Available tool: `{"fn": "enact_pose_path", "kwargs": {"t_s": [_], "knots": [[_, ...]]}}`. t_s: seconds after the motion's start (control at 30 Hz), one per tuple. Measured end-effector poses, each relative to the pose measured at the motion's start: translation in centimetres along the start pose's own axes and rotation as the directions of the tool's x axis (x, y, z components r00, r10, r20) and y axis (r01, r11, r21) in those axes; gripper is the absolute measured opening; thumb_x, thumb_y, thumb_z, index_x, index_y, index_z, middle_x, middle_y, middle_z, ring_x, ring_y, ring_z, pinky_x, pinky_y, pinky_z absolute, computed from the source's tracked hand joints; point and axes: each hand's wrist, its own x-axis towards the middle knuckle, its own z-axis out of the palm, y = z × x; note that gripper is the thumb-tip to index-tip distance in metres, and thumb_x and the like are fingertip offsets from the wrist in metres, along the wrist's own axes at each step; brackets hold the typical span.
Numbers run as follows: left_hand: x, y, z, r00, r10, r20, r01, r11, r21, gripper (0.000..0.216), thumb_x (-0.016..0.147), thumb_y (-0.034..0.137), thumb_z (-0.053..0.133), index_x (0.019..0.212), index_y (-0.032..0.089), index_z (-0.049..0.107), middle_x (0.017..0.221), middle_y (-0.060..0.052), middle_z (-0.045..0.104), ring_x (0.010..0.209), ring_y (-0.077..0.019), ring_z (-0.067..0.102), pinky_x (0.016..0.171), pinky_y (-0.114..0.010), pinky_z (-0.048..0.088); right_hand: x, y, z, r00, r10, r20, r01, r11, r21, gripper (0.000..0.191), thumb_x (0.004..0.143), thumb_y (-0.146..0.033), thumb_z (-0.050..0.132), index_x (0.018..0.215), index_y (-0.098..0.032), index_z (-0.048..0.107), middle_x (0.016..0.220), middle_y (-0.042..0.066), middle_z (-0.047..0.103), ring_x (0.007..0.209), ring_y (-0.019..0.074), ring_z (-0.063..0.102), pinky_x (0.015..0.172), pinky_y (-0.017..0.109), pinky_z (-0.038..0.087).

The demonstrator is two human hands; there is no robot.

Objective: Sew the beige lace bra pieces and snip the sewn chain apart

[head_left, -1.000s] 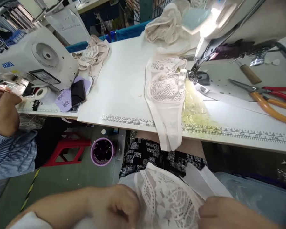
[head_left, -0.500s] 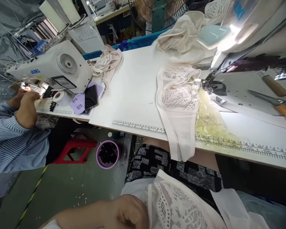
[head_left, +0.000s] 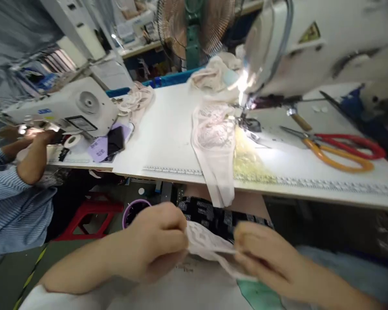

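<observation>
Though blurred, left hand [head_left: 157,243] & right hand [head_left: 261,258] both pinch lace piece [head_left: 207,245]; fingertips hidden.

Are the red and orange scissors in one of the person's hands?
No, the scissors lie on the table, while both hands hold a lace piece.

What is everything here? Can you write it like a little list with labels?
Place: sewing table
Left hand: pinching a white lace piece
Right hand: pinching the same lace piece
On table: lace garment hanging over the edge, beside the sewing machine
Tools: red and orange scissors
Neighbour: person in striped sleeve at another machine
Floor: red stool, purple bin
</observation>
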Motion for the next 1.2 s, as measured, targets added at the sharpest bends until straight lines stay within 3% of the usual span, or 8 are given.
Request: {"fn": "enact_pose_path", "kwargs": {"t_s": [0.1,0.23,0.43,0.57,0.73,0.97,1.1,1.2], "knots": [[1.6,1.6,-2.9,1.000,0.007,-0.015,-0.005,0.996,0.094,0.015,0.077,0.006,0.050,0.088,0.015,0.056,0.097,-0.012,0.056,0.090,-0.0186,0.055,0.078,-0.031,0.048,1.2,0.5,-0.1,0.995,-0.097,-0.031,0.098,0.994,0.039,0.014,0.090,-0.016,0.040,0.090,-0.018,0.054,0.081,0.006,0.061,0.075,0.0152,0.057,0.066,0.026,0.046],[3.0,3.1,-4.5,0.996,0.015,-0.086,-0.002,0.988,0.152,0.020,0.077,0.002,0.047,0.089,0.017,0.054,0.087,-0.007,0.060,0.080,-0.0146,0.059,0.068,-0.022,0.051,2.2,0.8,0.4,0.957,-0.218,-0.194,0.222,0.975,0.000,0.023,0.089,-0.024,0.048,0.111,-0.016,0.046,0.092,0.008,0.063,0.086,0.0172,0.058,0.072,0.028,0.048],[3.1,3.7,-4.8,0.991,-0.053,-0.120,0.077,0.976,0.206,0.020,0.080,0.000,0.044,0.089,0.016,0.052,0.085,-0.006,0.058,0.072,-0.0116,0.056,0.059,-0.020,0.047,4.0,1.7,2.4,0.880,-0.308,-0.360,0.250,0.947,-0.200,0.022,0.080,-0.031,0.063,0.091,-0.017,0.049,0.102,0.010,0.060,0.082,0.0171,0.058,0.067,0.030,0.048],[2.8,3.5,-4.8,0.986,-0.093,-0.140,0.122,0.969,0.215,0.018,0.081,0.000,0.043,0.087,0.016,0.051,0.085,-0.006,0.057,0.072,-0.0104,0.054,0.057,-0.020,0.045,4.9,1.3,2.3,0.871,-0.270,-0.411,0.179,0.953,-0.246,0.010,0.083,-0.022,0.058,0.080,-0.016,0.050,0.093,0.012,0.060,0.074,0.0162,0.057,0.060,0.029,0.048],[2.1,2.9,-4.9,0.980,-0.147,-0.133,0.172,0.963,0.207,0.019,0.082,0.001,0.042,0.083,0.016,0.052,0.086,-0.005,0.057,0.076,-0.0101,0.055,0.062,-0.019,0.047,4.7,0.3,1.3,0.889,-0.159,-0.429,0.158,0.987,-0.038,0.013,0.081,-0.015,0.056,0.070,-0.018,0.049,0.081,0.006,0.062,0.077,0.0155,0.059,0.066,0.028,0.049],[1.3,2.1,-4.7,0.972,-0.160,-0.174,0.191,0.966,0.176,0.019,0.082,0.003,0.042,0.079,0.017,0.054,0.083,-0.004,0.059,0.074,-0.0093,0.058,0.062,-0.016,0.048,4.5,0.0,0.9,0.907,-0.028,-0.421,0.108,0.980,0.166,0.019,0.079,-0.014,0.056,0.063,-0.019,0.046,0.073,0.003,0.063,0.067,0.0108,0.059,0.056,0.020,0.047],[1.0,1.8,-4.9,0.984,-0.132,-0.124,0.153,0.971,0.182,0.021,0.081,0.002,0.043,0.085,0.017,0.057,0.086,-0.005,0.063,0.075,-0.0113,0.061,0.063,-0.017,0.051,4.4,0.2,1.0,0.893,-0.034,-0.449,0.106,0.985,0.136,0.014,0.080,-0.015,0.056,0.069,-0.019,0.048,0.071,0.002,0.060,0.063,0.0105,0.057,0.054,0.020,0.047],[0.8,1.2,-5.1,0.994,-0.066,-0.082,0.085,0.965,0.249,0.022,0.081,0.003,0.046,0.092,0.017,0.059,0.089,-0.007,0.065,0.079,-0.0133,0.063,0.066,-0.019,0.052,4.2,0.5,1.0,0.907,-0.042,-0.419,0.074,0.995,0.061,0.010,0.081,-0.015,0.055,0.091,-0.018,0.055,0.074,0.002,0.061,0.065,0.0128,0.057,0.055,0.023,0.049]]}}
